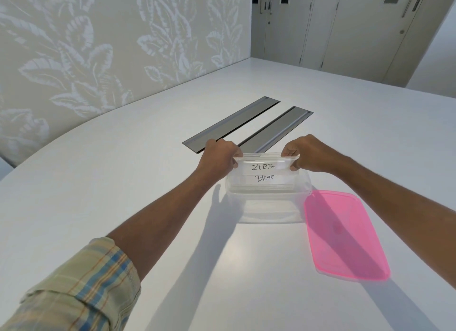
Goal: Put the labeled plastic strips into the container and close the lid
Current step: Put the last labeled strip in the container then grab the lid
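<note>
A clear plastic container [269, 207] stands open on the white table. A clear strip marked ZEBRA [265, 166] is held over its far side, my left hand [218, 156] pinching its left end and my right hand [304, 155] its right end. Just below it, inside the container, lies a strip marked BEAR [265, 179] on top of other clear strips. The pink lid [345, 234] lies flat on the table to the right of the container, touching its near right corner.
Two long grey metal cable-slot covers [232, 123] are set into the white table [123, 182] just beyond my hands. A patterned wall runs along the left and doors stand at the far right.
</note>
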{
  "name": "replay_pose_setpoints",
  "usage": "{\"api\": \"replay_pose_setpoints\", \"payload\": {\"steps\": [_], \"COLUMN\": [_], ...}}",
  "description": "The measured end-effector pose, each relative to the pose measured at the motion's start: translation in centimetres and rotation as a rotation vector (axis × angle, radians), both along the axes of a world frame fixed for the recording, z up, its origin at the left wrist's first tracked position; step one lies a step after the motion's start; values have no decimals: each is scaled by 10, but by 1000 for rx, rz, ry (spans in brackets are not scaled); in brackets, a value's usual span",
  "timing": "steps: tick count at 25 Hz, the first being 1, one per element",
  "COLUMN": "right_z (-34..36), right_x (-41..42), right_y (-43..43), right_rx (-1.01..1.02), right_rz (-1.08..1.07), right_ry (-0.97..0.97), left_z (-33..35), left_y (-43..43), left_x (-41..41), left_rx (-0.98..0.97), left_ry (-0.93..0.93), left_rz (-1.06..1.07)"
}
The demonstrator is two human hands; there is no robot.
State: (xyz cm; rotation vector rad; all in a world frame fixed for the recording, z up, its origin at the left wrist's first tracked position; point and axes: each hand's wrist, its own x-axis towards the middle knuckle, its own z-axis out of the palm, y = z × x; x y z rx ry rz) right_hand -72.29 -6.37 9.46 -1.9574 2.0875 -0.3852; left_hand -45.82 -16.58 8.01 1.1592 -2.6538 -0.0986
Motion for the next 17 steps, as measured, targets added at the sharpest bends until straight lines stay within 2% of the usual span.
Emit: {"api": "replay_pose_setpoints", "payload": {"steps": [6,17], "right_z": [-24,-50], "right_x": [-2,-11], "right_y": [-9,-13], "right_rx": [62,55], "right_rz": [-33,-36], "right_ry": [8,-60], "left_z": [-20,-40], "left_y": [-9,-16], "left_x": [-10,-18], "left_rx": [-22,-37], "left_ry": [-88,-187], "left_rz": [-24,-38]}}
